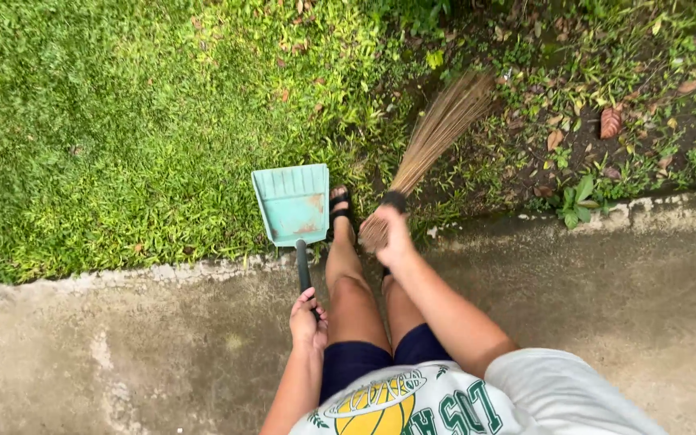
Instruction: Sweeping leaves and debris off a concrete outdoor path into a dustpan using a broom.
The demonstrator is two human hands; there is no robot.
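Low in the frame's centre, the left hand [308, 320] is wrapped around the dustpan [292, 203] handle, pan on the grass [122, 121]. The right hand [392, 236] grips the broom [437, 133], its bristles fanning toward the upper right. Concrete [606, 282] fills the lower frame.

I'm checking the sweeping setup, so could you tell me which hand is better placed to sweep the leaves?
Probably the right hand: it grips the broom, whose bristles lie near the leaves. The left hand holds the dustpan.
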